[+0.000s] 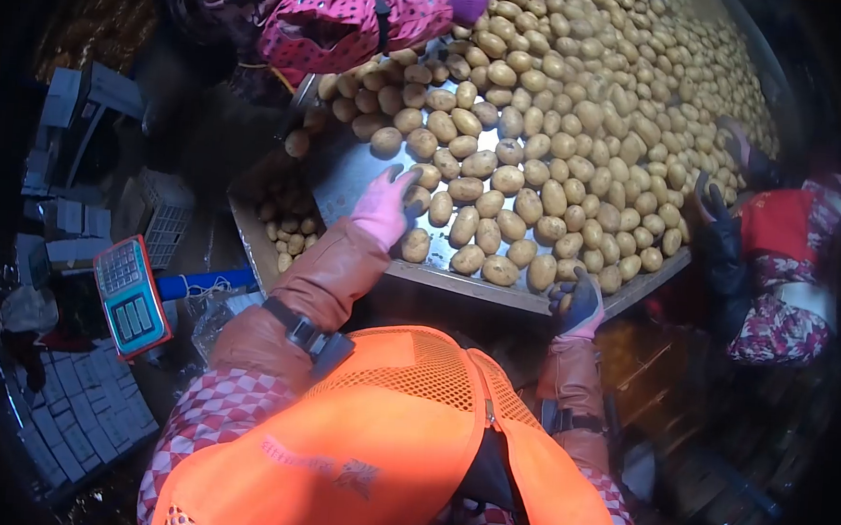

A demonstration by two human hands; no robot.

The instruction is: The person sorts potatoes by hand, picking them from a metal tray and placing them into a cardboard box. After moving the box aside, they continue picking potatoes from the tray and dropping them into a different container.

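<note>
My left hand [385, 205], in a pink glove with grey fingers, reaches over the near left part of a metal sorting table [344, 176]. Its thumb and fingers are apart beside a potato [417, 200], with nothing plainly held. At the table's front rim, my right hand [579, 306] wears a similar glove with a dark grey palm. Its fingers are curled round a tan piece that looks like a potato, mostly covered by them. Potatoes [500, 269] lie loosely along the front edge and thickly farther back.
A person's pink dotted sleeve [329, 26] reaches in from the upper left. At the right, another person's gloved hands [709, 195] are at the table edge. A scale display [131, 298], a white crate [165, 218] and stacked boxes [94, 406] stand left.
</note>
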